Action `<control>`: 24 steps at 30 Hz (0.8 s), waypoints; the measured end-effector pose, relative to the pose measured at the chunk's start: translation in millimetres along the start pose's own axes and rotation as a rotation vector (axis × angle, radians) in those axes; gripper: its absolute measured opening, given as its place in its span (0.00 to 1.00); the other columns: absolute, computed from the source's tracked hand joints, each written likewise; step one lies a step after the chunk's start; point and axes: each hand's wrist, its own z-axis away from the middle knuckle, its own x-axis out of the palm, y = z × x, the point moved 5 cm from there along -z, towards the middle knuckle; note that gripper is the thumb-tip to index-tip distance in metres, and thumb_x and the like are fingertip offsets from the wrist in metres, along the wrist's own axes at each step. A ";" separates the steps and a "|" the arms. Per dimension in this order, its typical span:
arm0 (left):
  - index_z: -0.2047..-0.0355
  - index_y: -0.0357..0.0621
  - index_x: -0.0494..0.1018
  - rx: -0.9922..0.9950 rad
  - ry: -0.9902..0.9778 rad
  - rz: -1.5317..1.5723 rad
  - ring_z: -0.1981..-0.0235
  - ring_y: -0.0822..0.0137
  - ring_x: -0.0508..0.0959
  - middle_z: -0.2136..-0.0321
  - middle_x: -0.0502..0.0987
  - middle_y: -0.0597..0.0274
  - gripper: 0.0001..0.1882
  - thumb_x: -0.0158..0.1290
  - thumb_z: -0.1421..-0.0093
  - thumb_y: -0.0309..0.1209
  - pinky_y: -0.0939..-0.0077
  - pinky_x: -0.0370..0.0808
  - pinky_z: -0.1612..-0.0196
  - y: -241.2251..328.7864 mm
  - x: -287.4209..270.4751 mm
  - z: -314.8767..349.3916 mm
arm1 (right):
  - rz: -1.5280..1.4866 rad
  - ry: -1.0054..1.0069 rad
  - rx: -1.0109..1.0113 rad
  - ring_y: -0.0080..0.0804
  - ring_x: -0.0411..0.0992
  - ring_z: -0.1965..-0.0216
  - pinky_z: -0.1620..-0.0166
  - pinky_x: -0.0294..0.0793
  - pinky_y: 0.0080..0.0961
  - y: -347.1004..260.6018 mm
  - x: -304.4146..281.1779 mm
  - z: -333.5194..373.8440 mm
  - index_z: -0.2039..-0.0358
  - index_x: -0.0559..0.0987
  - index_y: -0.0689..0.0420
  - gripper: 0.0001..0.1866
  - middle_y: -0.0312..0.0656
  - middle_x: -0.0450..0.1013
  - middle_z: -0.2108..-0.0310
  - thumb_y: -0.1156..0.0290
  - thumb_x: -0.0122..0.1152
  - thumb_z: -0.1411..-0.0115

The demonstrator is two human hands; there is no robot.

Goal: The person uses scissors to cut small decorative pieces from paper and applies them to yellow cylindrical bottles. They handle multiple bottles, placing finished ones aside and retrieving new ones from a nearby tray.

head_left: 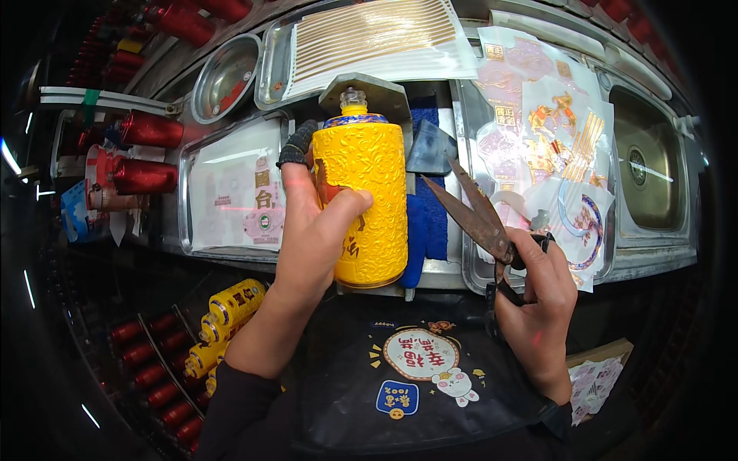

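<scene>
My left hand [321, 219] is wrapped round a yellow embossed bottle [373, 207], its thumb lying across the front. The bottle stands nearly upright in view, with a clear glass neck and a blue patterned ring at its shoulder. A dark knitted cover sits on one of my left fingers. In my right hand [542, 296] is a pair of worn, rusty scissors [484, 223], blades parted and pointing up and left toward the bottle, without touching it. Behind the bottle is a metal angled block [392, 91]; blue cloth [434, 223] lies to its right.
A metal tray [184, 196] with printed sheets lies left. Another tray [607, 261] on the right holds decal sheets [538, 100]. Striped gold sheets [377, 38] and a round metal bowl [227, 77] are at the back. A sink [649, 165] is far right. Yellow bottles [234, 303] and red ones [157, 373] stand lower left.
</scene>
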 end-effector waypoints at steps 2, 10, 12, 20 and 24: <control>0.37 0.38 0.52 -0.012 -0.008 -0.020 0.44 0.59 0.71 0.44 0.67 0.50 0.36 0.49 0.46 0.21 0.63 0.67 0.39 -0.1 -2.4 1.4 | 0.016 -0.043 0.028 0.49 0.72 0.69 0.67 0.72 0.36 -1.5 -2.0 0.6 0.50 0.79 0.59 0.31 0.50 0.69 0.69 0.88 0.65 0.61; 0.39 0.38 0.52 0.043 -0.024 0.012 0.46 0.62 0.72 0.46 0.68 0.51 0.34 0.49 0.46 0.20 0.65 0.69 0.42 -2.2 -4.2 1.1 | 0.005 -0.030 0.013 0.50 0.72 0.69 0.67 0.72 0.36 0.0 -2.0 -0.1 0.51 0.78 0.60 0.31 0.50 0.69 0.69 0.87 0.65 0.61; 0.41 0.42 0.52 0.036 -0.029 0.069 0.51 0.67 0.75 0.50 0.69 0.55 0.31 0.51 0.44 0.19 0.69 0.74 0.47 -2.9 -4.6 -0.6 | 0.006 -0.030 0.012 0.50 0.72 0.69 0.66 0.72 0.37 0.1 -2.0 0.2 0.51 0.78 0.60 0.31 0.50 0.69 0.68 0.87 0.65 0.61; 0.43 0.42 0.53 0.004 -0.022 0.062 0.52 0.66 0.75 0.51 0.69 0.54 0.30 0.51 0.43 0.19 0.68 0.74 0.48 -1.6 -4.4 -0.4 | -0.009 0.000 -0.003 0.31 0.60 0.76 0.74 0.59 0.27 2.2 0.1 0.6 0.50 0.79 0.59 0.33 0.41 0.67 0.69 0.89 0.62 0.62; 0.41 0.41 0.52 0.025 -0.036 0.043 0.52 0.66 0.75 0.50 0.69 0.54 0.31 0.52 0.44 0.19 0.68 0.74 0.48 -2.2 -5.3 0.2 | -0.008 -0.035 0.021 0.51 0.71 0.69 0.66 0.72 0.37 0.6 -1.0 0.0 0.50 0.78 0.60 0.32 0.51 0.68 0.68 0.87 0.65 0.61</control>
